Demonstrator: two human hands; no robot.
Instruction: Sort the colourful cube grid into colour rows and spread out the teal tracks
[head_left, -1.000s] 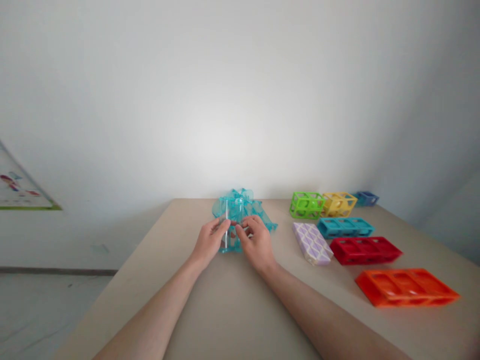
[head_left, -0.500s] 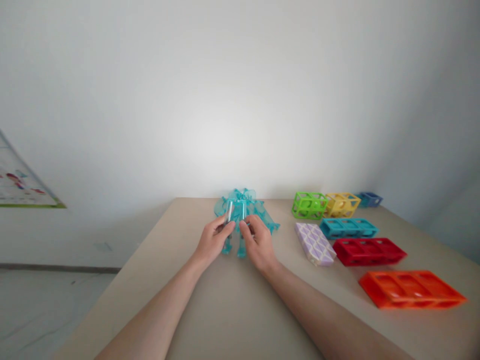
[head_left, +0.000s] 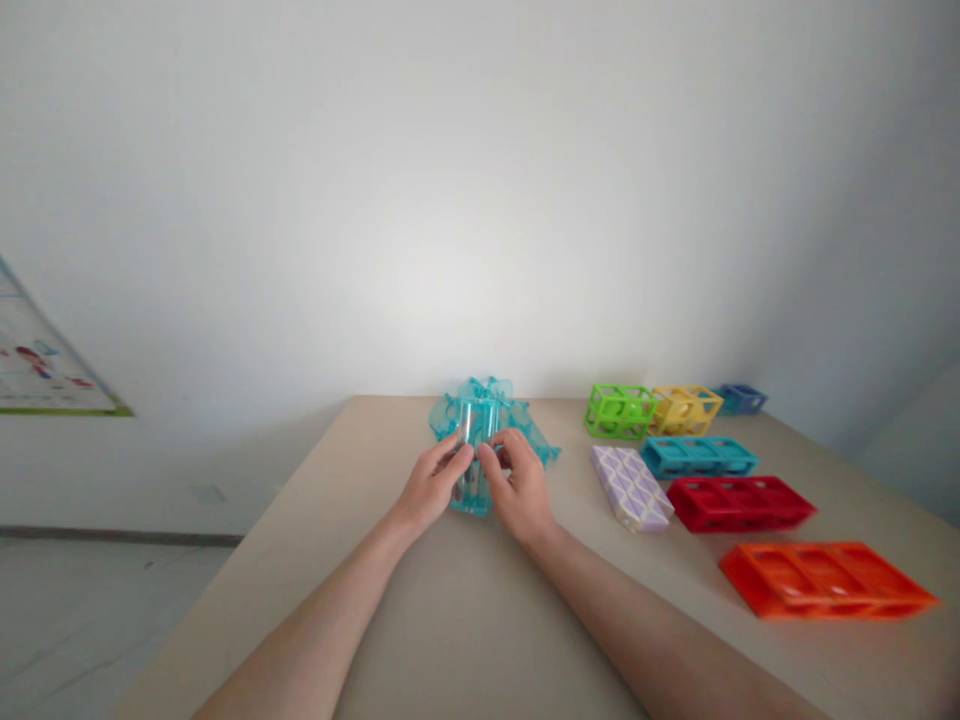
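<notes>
My left hand [head_left: 429,484] is closed around a clear tube [head_left: 466,424] with teal ends. Its thumb and fingers pinch the tube's side. A matching clear tube [head_left: 487,420] is gripped the same way in my right hand [head_left: 520,488]. Both tubes stand side by side in front of me, seemingly touching, though I cannot tell whether they are joined. Behind them, a heap of translucent teal plastic pieces [head_left: 533,434] lies on the table by the wall.
To the right on the table [head_left: 450,640] are a purple-and-white patterned box [head_left: 631,487] and open-framed blocks: green [head_left: 619,412], yellow [head_left: 685,410], teal [head_left: 700,457], red [head_left: 739,503], orange [head_left: 825,580] and dark blue [head_left: 742,400]. A wall poster [head_left: 45,360] hangs at left.
The two tubes have come together, closing the gap that was between them. My left hand has shifted slightly right; my right hand has hardly moved.
</notes>
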